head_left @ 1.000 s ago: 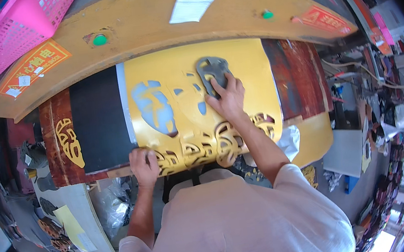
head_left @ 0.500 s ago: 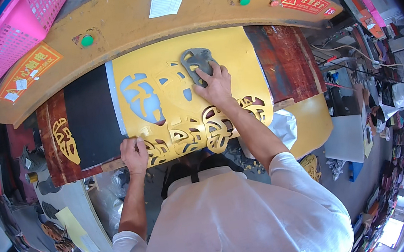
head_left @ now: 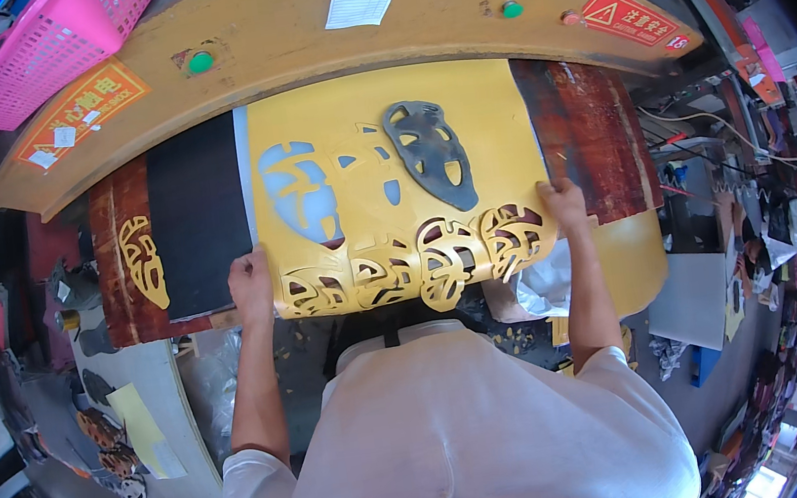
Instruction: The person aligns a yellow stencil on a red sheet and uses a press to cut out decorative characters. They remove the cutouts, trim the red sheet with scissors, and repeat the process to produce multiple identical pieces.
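Observation:
A yellow sheet (head_left: 485,124) lies across the machine bed, its near end curling down over the front edge. My left hand (head_left: 250,283) is closed on the sheet's left edge near the front. On the opposite edge, my right hand (head_left: 564,203) pinches the sheet between thumb and fingers. A dark grey cutting die (head_left: 431,157), sole-shaped with several openings, rests on the sheet right of centre, touched by neither hand. To its left is a sole-shaped hole showing a pale surface. Rows of cut-out shapes run along the curled end.
The orange machine beam (head_left: 316,60) spans the far side, bearing a green button (head_left: 201,62) and another green button (head_left: 512,9). A yellow cut piece (head_left: 143,264) lies at the bed's left end, beside a black mat (head_left: 201,223). A pink basket (head_left: 46,53) stands far left.
My right hand has let go of the cutting die and moved right and nearer to the sheet's right edge. The die now lies more fully in view. My left hand stays at the left edge.

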A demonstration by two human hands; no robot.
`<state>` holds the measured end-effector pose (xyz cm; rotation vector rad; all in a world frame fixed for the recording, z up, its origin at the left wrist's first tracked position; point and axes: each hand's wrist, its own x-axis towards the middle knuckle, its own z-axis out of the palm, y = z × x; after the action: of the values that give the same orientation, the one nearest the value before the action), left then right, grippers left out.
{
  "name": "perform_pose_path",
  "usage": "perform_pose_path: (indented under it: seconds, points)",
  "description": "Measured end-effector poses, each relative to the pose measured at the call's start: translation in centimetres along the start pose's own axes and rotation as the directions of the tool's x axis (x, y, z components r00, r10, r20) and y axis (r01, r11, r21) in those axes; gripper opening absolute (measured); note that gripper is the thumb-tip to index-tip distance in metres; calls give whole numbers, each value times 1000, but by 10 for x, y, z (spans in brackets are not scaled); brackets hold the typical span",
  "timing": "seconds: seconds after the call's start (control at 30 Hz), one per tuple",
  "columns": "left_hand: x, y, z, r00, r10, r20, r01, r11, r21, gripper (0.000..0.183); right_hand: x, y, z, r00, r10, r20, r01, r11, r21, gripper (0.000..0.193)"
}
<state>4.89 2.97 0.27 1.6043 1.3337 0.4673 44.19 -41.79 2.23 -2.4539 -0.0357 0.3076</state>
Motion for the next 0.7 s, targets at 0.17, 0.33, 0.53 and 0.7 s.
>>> perform_pose_path:
  seconds: [0.17,0.33,0.53,0.7]
  points:
    - [13,29,-2,982,-99,162,67,980,190,57,5,-9,-9,938,38,344,-203,866,458,33]
    - [31,31,17,984,82,160,-140,908,394,56,19,-21,3,938,106,329,-277,800,532,28]
    - [73,56,34,974,225,39,-215,847,486,52,50,-30,32,975,101,198,-188,852,488,26]
    - [59,65,31,968,245,61,-233,773,589,44,58,-37,8,989,-129,74,138,980,-143,40]
